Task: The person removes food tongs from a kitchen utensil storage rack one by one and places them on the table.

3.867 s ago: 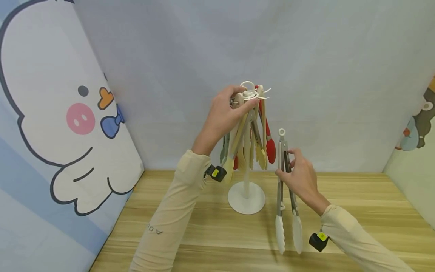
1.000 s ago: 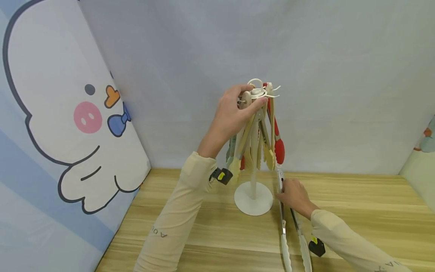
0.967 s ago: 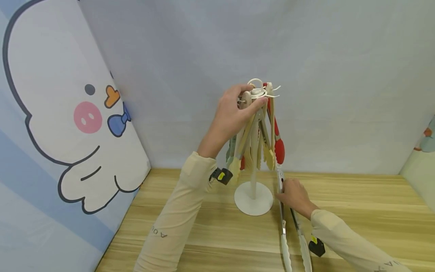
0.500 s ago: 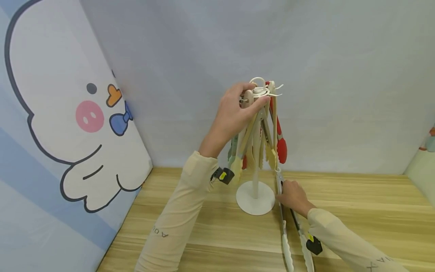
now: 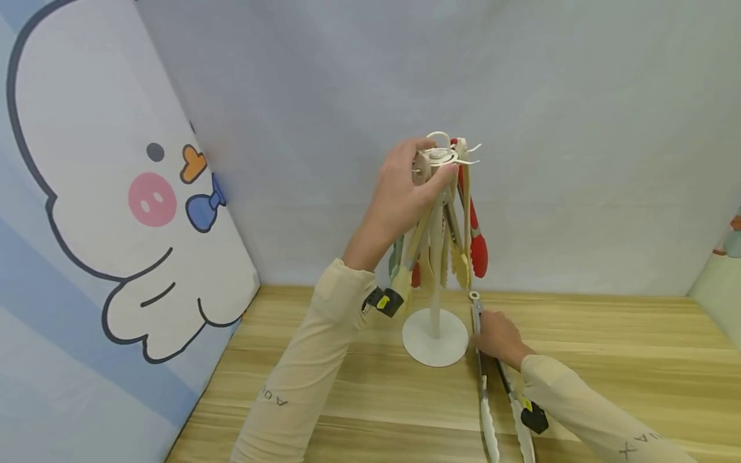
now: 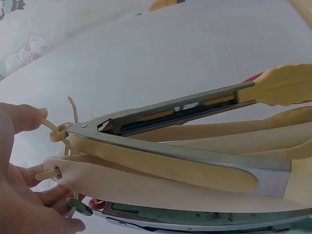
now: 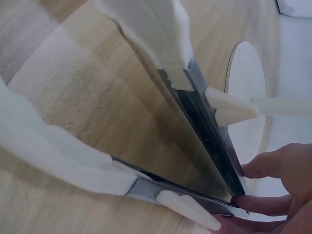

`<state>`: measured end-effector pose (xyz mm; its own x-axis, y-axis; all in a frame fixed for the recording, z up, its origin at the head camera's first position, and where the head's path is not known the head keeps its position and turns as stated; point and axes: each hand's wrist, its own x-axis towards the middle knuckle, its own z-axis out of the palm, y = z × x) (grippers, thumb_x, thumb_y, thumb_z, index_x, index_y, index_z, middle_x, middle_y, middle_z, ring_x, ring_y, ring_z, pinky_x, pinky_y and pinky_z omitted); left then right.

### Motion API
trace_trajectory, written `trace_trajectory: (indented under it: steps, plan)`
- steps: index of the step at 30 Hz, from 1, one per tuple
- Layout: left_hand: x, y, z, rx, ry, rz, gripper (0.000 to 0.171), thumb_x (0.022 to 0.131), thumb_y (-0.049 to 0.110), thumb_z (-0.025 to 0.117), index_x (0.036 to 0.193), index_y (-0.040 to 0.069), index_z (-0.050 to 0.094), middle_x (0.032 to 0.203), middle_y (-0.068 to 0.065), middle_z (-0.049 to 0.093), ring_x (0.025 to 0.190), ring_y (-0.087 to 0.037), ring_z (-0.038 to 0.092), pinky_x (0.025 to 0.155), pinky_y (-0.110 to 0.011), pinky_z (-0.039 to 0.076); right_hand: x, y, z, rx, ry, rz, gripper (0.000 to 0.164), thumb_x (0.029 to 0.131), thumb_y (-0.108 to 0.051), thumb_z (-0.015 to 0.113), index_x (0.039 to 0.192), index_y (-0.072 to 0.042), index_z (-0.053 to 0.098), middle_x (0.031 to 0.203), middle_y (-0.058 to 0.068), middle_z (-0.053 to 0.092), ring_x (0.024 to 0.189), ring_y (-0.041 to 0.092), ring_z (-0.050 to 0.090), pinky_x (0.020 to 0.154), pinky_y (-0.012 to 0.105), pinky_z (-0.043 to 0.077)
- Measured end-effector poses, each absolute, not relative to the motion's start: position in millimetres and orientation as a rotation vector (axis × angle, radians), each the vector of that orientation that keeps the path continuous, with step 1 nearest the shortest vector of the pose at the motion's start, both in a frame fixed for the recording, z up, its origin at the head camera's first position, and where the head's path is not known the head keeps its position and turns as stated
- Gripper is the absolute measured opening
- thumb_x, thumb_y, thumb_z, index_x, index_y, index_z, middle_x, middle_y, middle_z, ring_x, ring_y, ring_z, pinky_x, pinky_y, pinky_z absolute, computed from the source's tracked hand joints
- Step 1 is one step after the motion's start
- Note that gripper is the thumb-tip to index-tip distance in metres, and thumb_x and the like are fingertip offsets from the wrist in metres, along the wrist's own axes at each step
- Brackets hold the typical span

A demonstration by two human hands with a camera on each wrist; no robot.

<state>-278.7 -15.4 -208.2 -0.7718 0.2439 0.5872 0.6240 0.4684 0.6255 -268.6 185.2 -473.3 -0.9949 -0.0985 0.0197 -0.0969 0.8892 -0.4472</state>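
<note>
My left hand grips the top of a white hanging rack, thumb and fingers around its hooks. Yellow tongs hang spread from one hook, beside a beige-handled utensil and green tongs. Red tongs hang on the rack's right side. Low to the right of the round base, my right hand holds metal tongs with white scalloped tips near their hinge end. Their two arms are spread, close over the tabletop, tips toward me. Part of the hinge end is hidden behind my fingers.
The wood-grain table runs back to a pale grey wall cloth. A panel with a white cartoon figure stands along the left side. Two hooks on the rack's right stick out bare.
Over the last few seconds my right hand lowers the white-tipped tongs from mid-height to just over the table, slightly lower in the latest half second. My left hand keeps its place on the rack.
</note>
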Motion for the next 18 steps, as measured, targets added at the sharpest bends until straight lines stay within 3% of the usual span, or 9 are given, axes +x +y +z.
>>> trace_trajectory:
  steps: [8, 15, 18]
  plan:
    - [-276.5, -15.7, -202.1, -0.688, -2.351, -1.213, 0.05, 0.091, 0.035, 0.06, 0.136, 0.014, 0.049, 0.135, -0.007, 0.043, 0.113, -0.016, 0.045, 0.089, -0.031, 0.042, -266.1, 186.7, -464.6, -0.199, 3.038, -0.74, 0.029, 0.07, -0.003, 0.062, 0.056, -0.012, 0.038, 0.051, -0.002, 0.036, 0.045, 0.013, 0.036, 0.039, 0.026, 0.03]
    - [-272.7, -15.2, -195.3, -0.689, -2.372, -1.171, 0.051, 0.092, 0.03, 0.06, 0.139, 0.017, 0.046, 0.139, -0.005, 0.038, 0.124, -0.016, 0.038, 0.096, -0.034, 0.038, -264.5, 191.9, -451.5, -0.23, 3.032, -0.81, 0.034, 0.071, -0.001, 0.058, 0.055, -0.015, 0.032, 0.051, -0.006, 0.022, 0.046, 0.008, 0.021, 0.04, 0.022, 0.017]
    - [-272.5, -14.7, -193.4, -0.704, -2.364, -1.175, 0.05, 0.092, 0.026, 0.061, 0.138, 0.014, 0.047, 0.139, -0.006, 0.04, 0.124, -0.017, 0.039, 0.096, -0.033, 0.038, -264.3, 194.9, -445.2, -0.209, 3.044, -0.801, 0.02, 0.075, -0.005, 0.061, 0.062, -0.007, 0.045, 0.055, -0.001, 0.037, 0.048, 0.011, 0.03, 0.04, 0.024, 0.024]
